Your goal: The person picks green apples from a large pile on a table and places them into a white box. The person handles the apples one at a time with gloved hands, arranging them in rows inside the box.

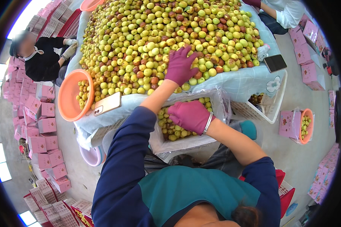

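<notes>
A wide heap of green and brown jujubes (147,42) covers the cloth-draped table before me. My left hand (182,66), in a magenta glove, rests on the near edge of the heap with its fingers spread. Below the table edge stands a plastic-lined box (182,145) partly filled with jujubes. My right hand (191,117), gloved alike and with a silver bangle at the wrist, is over the box, palm down with its fingers curled. Whether it holds any fruit is hidden beneath the glove.
An orange basin (63,95) and a phone (108,104) lie at the table's left edge; a dark phone (275,63) lies at the right corner. A white crate (278,99) stands below it. One person sits left, another at upper right. Pink cartons (48,117) are stacked about.
</notes>
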{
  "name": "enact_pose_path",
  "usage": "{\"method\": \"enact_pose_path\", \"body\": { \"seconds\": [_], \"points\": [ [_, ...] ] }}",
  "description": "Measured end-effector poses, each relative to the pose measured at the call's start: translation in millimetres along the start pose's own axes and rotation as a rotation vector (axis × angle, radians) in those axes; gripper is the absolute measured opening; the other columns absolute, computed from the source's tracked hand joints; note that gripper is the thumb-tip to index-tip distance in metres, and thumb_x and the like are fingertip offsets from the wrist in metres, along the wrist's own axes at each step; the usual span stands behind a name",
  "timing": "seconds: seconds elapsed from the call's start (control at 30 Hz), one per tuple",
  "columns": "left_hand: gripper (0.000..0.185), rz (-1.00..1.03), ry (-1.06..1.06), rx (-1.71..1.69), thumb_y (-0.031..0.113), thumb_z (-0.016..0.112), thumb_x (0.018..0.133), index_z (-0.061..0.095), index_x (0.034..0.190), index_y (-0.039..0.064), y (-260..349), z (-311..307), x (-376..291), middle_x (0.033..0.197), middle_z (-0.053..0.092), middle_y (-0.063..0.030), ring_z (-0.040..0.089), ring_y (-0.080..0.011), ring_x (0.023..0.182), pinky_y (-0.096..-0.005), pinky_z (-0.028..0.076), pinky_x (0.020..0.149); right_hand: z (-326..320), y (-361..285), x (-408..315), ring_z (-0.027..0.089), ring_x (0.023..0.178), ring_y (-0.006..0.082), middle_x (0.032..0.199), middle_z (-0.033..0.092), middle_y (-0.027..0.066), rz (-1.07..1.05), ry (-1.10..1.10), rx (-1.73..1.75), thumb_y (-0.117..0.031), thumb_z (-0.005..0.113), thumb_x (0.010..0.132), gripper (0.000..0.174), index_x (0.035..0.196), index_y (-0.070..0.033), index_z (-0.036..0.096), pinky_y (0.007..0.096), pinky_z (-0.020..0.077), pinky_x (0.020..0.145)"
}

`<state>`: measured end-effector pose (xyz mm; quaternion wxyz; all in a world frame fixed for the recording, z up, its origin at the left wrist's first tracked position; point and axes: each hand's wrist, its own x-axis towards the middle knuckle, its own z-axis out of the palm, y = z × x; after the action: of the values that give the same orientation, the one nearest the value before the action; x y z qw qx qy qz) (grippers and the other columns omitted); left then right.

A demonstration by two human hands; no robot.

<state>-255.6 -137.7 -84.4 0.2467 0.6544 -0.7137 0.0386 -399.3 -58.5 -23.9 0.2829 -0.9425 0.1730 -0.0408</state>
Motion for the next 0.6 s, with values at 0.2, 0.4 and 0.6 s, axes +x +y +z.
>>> {"method": "enact_pose_path", "body": {
  "seconds": [0.2, 0.4, 0.6],
  "points": [
    [0.03, -0.028, 0.043, 0.169, 0.034, 0.061, 0.073, 0.062, 0.099, 0.019, -15, 18, 25, 0.124, 0.045, -0.0068, 0.038, -0.03, 0.118, -0.0455, 0.029, 0.096, -30, 23, 0, 0.059, 0.069, 0.0271, 0.081, 0.059, 0.0069, 0.122, 0.138, -0.014, -0.03, 0.051, 0.082, 0.019, 0.089, -0.014, 0.057, 0.0387, 0.0473, 0.059],
    [0.032, -0.07, 0.064, 0.177, 0.038, 0.061, 0.075, 0.062, 0.099, 0.018, -84, -8, 14, 0.118, 0.05, -0.0115, 0.044, -0.0296, 0.11, -0.0404, 0.034, 0.092, -54, 42, -5, 0.059, 0.071, 0.0281, 0.081, 0.06, 0.0095, 0.214, 0.16, -0.028, -0.03, 0.051, 0.082, 0.021, 0.09, -0.012, 0.057, 0.0394, 0.0469, 0.062],
    [0.022, -0.228, 0.171, 0.173, 0.03, 0.066, 0.071, 0.065, 0.087, 0.014, -77, -18, 18, 0.096, 0.058, -0.011, 0.052, -0.0288, 0.093, -0.0388, 0.04, 0.08, -61, 53, -11, 0.059, 0.072, 0.0299, 0.076, 0.061, 0.0112, 0.283, 0.039, -0.033, -0.028, 0.051, 0.081, 0.02, 0.082, -0.01, 0.058, 0.0404, 0.0463, 0.064]
  ]
}}
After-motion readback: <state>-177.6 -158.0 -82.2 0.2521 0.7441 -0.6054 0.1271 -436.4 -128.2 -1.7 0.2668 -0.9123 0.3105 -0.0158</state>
